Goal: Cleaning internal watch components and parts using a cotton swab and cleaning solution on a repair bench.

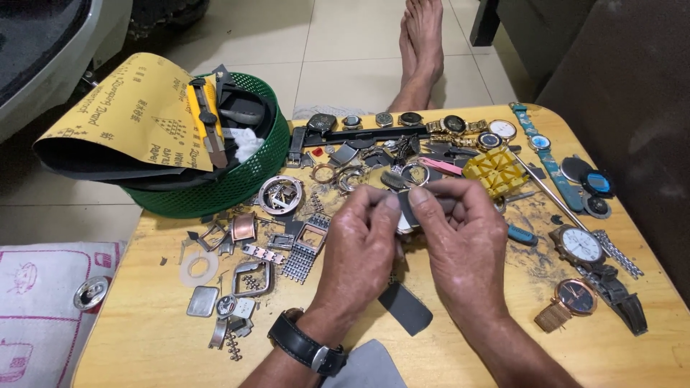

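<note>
Both forearms are reaching up from the lower edge, hands meeting at centre. The left hand [357, 251] is curling its fingers [388, 202] in a pinch, knuckles up. The right hand [463, 241] is mirroring it, thumb tip pressing beside the left's.

We see a worn wooden desk [151, 338] carrying a green basket [237, 183], scattered watch cases [251, 276], wristwatches [578, 248], a yellow holder [496, 171] and a grey strip [406, 307].

a printed yellow sandpaper sheet [133, 115] lies curled over the green basket [244, 183], upper left.
</note>
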